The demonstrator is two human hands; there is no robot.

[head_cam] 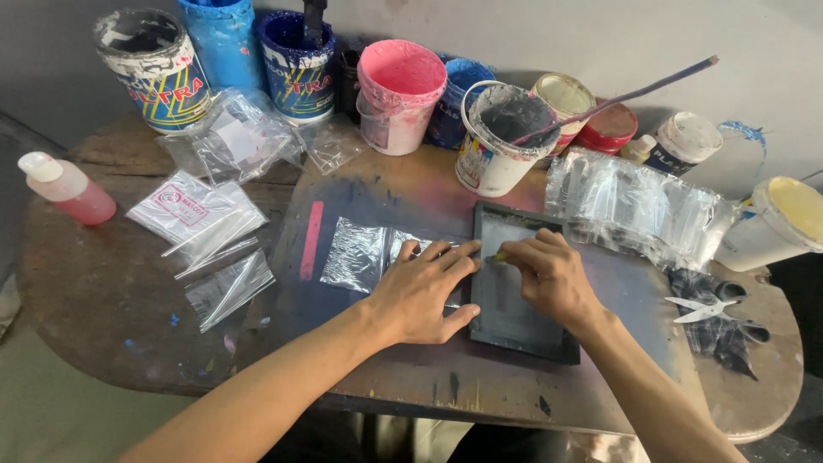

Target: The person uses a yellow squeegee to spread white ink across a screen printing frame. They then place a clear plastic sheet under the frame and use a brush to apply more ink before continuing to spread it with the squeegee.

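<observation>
A small dark-framed printing screen [514, 330] lies flat on the stained round table [103, 291]. My left hand [424, 291] presses flat on the screen's left edge and on a clear plastic bag [356, 255] beside it. My right hand [549, 274] rests on the screen's mesh, its fingers pinched on a small yellowish piece [497, 255] near the upper left of the frame.
Paint cans and tubs [403, 90] line the back edge, one grey tub [501, 137] holding a long stick. A heap of clear bags [634, 206] lies right, more printed bags [193, 210] left. Scissors [711, 310], a pink bottle [69, 189] and a red strip [311, 240] also sit there.
</observation>
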